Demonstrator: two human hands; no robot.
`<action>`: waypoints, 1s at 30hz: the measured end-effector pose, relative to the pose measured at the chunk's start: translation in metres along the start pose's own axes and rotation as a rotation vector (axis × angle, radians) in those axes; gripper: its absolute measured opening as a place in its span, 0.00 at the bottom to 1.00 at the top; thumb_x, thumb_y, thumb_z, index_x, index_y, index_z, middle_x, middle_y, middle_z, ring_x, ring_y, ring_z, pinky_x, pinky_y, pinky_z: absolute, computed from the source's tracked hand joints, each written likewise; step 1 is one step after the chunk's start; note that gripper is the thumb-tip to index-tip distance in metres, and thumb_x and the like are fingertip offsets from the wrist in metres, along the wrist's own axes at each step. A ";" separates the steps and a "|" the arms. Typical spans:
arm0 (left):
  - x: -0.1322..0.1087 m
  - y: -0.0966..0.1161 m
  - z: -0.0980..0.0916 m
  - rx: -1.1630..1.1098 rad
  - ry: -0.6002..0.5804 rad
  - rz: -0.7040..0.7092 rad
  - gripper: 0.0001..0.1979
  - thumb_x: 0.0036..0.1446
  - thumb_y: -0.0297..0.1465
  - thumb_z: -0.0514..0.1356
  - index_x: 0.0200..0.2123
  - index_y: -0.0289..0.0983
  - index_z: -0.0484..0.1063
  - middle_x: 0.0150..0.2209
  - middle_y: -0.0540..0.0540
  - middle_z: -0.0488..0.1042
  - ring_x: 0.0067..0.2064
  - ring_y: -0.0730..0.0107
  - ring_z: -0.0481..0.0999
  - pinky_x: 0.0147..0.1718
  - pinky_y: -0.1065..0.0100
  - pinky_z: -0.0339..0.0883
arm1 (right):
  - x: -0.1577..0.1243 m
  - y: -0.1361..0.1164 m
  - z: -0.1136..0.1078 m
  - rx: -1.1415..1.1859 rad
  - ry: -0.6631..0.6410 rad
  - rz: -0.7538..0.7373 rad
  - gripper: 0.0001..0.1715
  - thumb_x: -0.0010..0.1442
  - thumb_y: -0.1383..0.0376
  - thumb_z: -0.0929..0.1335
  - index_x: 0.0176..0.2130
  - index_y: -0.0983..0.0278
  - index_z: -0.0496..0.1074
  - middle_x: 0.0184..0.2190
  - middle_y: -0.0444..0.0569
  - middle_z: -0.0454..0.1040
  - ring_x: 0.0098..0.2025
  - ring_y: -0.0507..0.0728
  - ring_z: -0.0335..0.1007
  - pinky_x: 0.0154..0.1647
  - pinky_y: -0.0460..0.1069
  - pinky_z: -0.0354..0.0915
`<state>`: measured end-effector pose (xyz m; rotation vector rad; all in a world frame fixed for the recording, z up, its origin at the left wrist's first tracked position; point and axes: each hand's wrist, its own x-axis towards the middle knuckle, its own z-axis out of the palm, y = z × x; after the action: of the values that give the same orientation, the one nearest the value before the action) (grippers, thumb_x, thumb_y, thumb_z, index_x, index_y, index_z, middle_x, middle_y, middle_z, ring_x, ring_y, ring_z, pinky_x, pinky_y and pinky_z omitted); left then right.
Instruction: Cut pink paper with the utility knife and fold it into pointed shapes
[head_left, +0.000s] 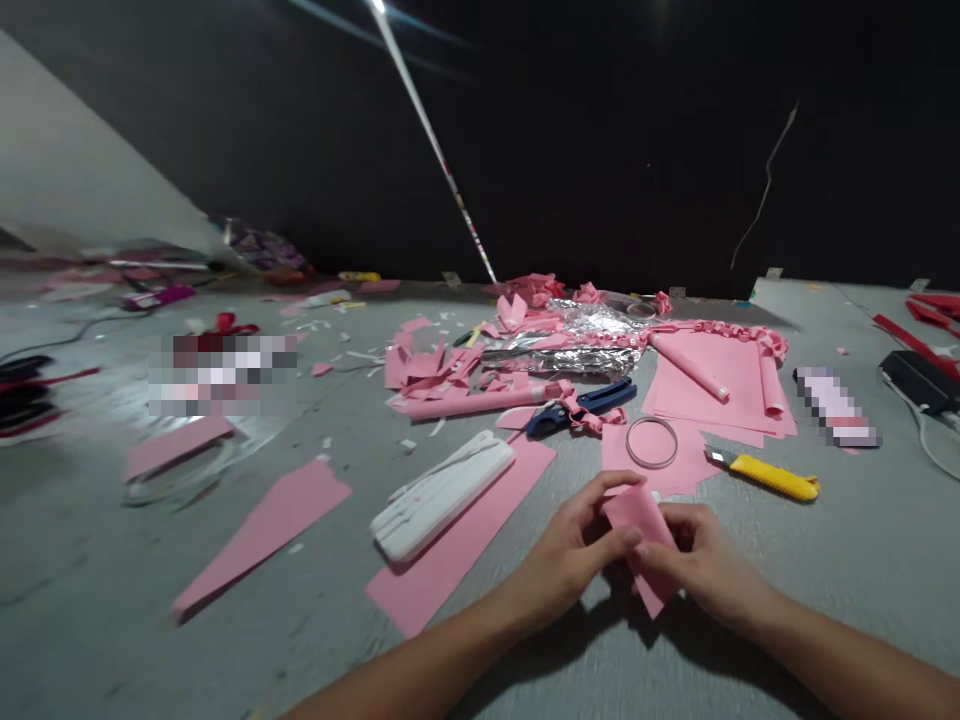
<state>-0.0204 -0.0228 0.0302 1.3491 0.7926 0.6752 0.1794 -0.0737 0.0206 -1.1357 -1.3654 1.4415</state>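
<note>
Both my hands meet low in the head view over a grey table [112, 620]. My left hand [574, 550] and my right hand [701, 565] pinch a small folded piece of pink paper [643, 540] between their fingers, just above the table. A long pink paper strip [457, 545] lies to the left of my left hand, with a white flat case [442, 497] resting on it. Beyond my hands lie a metal ring [651, 442] on a pink sheet and a yellow utility knife [765, 475].
Blue-handled scissors [581, 405], rolled pink paper tubes [686, 367], crumpled foil [577, 340] and many pink scraps litter the table's middle. A pink triangular offcut [262, 535] lies at left. A black box with a cable [921, 380] sits at far right. A dark wall rises behind.
</note>
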 end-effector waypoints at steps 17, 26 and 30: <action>0.007 0.009 0.005 -0.116 0.009 -0.049 0.21 0.57 0.47 0.74 0.27 0.36 0.77 0.22 0.48 0.75 0.23 0.71 0.73 0.24 0.71 0.65 | -0.004 -0.003 -0.002 0.158 -0.071 0.099 0.28 0.62 0.45 0.81 0.46 0.66 0.84 0.40 0.57 0.84 0.42 0.61 0.84 0.48 0.57 0.80; 0.008 0.010 0.005 -0.130 -0.014 -0.078 0.21 0.54 0.47 0.75 0.25 0.36 0.79 0.21 0.48 0.76 0.21 0.71 0.74 0.22 0.71 0.67 | -0.002 -0.003 -0.006 0.121 -0.151 0.102 0.31 0.66 0.42 0.77 0.46 0.67 0.85 0.40 0.58 0.84 0.41 0.60 0.83 0.47 0.55 0.79; 0.007 0.011 0.005 -0.135 -0.004 -0.077 0.22 0.53 0.48 0.76 0.26 0.35 0.80 0.21 0.47 0.76 0.21 0.73 0.73 0.22 0.72 0.66 | -0.002 -0.009 -0.007 0.071 -0.161 0.081 0.30 0.64 0.42 0.79 0.44 0.66 0.86 0.37 0.56 0.84 0.39 0.60 0.81 0.43 0.53 0.77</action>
<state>-0.0121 -0.0185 0.0409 1.1917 0.7786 0.6535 0.1871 -0.0735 0.0302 -1.0591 -1.3797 1.6563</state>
